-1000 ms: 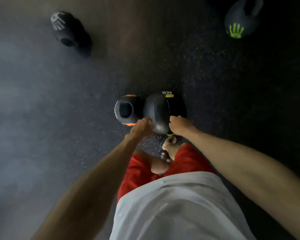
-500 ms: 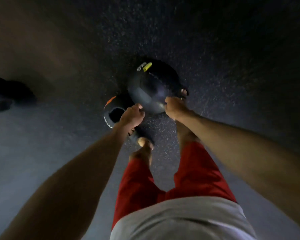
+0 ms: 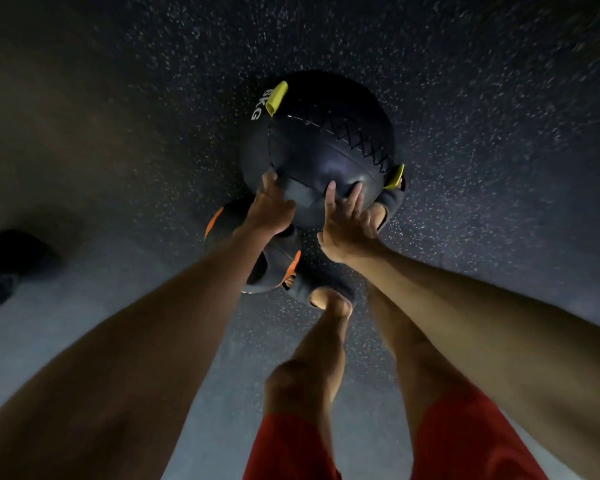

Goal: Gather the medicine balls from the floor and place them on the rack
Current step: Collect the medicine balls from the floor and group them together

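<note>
White lettering on the black medicine ball (image 3: 326, 147) reads "KG"; the digit before it, beside the yellow tab (image 3: 277, 98), is unclear.

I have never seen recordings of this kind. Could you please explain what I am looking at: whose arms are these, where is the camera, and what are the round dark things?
There is no machine here. A person wears one wide-angle camera on the head, and it looks down, so you see that person's own arms and red shorts. All pictures come from this camera. The left hand and the right hand press with fairly straight fingers against a large black medicine ball with yellow tabs. Whether it is off the floor, I cannot tell. Partly behind the left arm lies a second ball with orange marks. The floor is dark and speckled. Another dark object sits at the left edge.
</note>
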